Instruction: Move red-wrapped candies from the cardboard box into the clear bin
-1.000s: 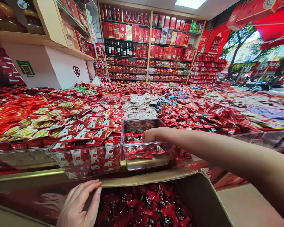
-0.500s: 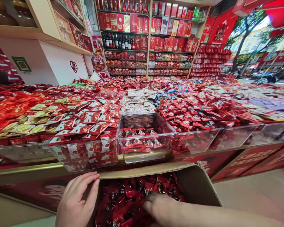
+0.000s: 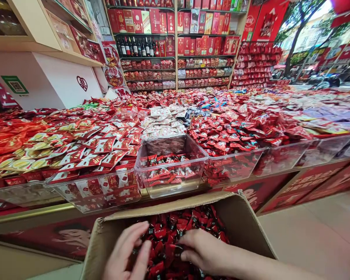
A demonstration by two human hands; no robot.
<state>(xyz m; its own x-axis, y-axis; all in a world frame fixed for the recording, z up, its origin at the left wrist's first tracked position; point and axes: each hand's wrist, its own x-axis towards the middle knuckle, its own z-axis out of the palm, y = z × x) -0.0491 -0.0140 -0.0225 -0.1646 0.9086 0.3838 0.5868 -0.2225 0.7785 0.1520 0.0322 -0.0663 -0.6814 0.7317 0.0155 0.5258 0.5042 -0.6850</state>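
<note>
Left hand moved over candies | grip parted; right grip curled, hold unclear | carton rim before bin

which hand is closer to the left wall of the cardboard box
Left. The left hand is just inside the box's left wall, fingers spread; the right hand is farther right, over the red-wrapped candies.

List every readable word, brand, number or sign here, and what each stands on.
"囍", as it appears: heart emblem on the white wall.
"囍", likely: round red decoration.
Too small or blurred to read: green-framed sign, shelf boxes, counter panels, red wrappers in the cardboard box.
</note>
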